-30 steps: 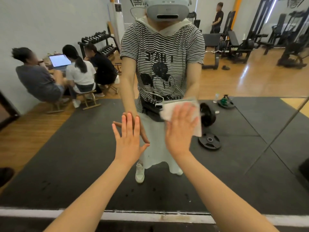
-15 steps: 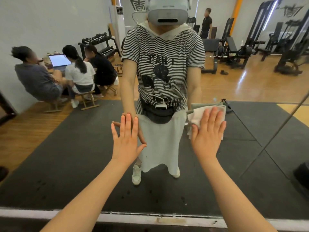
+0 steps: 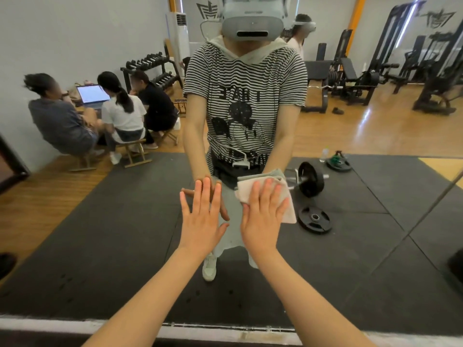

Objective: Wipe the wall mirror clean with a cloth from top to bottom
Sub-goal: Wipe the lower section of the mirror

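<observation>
1. Wall mirror fills nearly the whole view, its bottom edge running along a pale strip near the lower border.
2. The cloth, a pale folded rag, lies flat against the mirror in its lower middle part, just right of the left hand.
3. The right hand presses the cloth to the mirror with fingers straight and spread.
4. The left hand rests bare on the mirror, palm flat, fingers straight and slightly apart, touching no cloth.
5. In the mirror, right of the cloth, a barbell and a loose weight plate lie on dark mats.
</observation>
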`<state>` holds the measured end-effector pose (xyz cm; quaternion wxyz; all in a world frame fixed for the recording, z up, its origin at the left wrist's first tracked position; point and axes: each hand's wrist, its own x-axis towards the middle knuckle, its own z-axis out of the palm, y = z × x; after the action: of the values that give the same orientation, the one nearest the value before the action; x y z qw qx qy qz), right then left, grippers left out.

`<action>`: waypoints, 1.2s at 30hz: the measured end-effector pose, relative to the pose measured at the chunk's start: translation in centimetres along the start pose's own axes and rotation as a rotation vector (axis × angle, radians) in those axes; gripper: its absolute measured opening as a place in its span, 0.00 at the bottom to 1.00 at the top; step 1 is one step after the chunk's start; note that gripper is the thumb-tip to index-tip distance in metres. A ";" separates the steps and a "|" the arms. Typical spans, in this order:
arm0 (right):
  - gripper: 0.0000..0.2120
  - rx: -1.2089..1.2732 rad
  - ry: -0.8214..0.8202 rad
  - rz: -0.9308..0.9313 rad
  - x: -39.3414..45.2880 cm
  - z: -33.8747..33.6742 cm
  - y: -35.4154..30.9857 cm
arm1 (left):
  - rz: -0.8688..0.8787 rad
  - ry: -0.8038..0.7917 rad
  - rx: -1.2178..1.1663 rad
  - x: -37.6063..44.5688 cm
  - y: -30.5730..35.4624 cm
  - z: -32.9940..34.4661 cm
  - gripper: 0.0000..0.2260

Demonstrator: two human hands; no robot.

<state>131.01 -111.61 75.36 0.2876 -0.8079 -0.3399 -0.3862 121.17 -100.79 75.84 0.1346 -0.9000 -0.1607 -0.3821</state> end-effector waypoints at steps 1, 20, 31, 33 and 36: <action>0.32 -0.020 0.002 -0.002 0.0 0.0 0.2 | 0.022 0.008 -0.007 -0.2 -0.4 -0.2 0.64; 0.28 -0.092 0.025 0.142 -0.2 0.2 -0.9 | -0.076 0.016 -0.081 -4.1 -16.5 1.1 0.30; 0.33 0.190 0.102 0.483 1.9 4.0 -12.7 | -0.036 0.201 -0.082 -4.2 -17.0 3.3 0.30; 0.33 0.102 0.047 0.224 0.7 5.4 -16.0 | -0.049 0.194 -0.087 -4.2 -17.0 3.3 0.29; 0.36 0.071 0.015 -0.043 0.1 5.6 -16.3 | -0.051 0.188 -0.103 -4.2 -17.1 3.1 0.30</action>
<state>120.87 -97.69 75.72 0.3101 -0.7868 -0.3687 -0.3859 113.72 -84.88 72.66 0.0927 -0.8616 -0.1503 -0.4760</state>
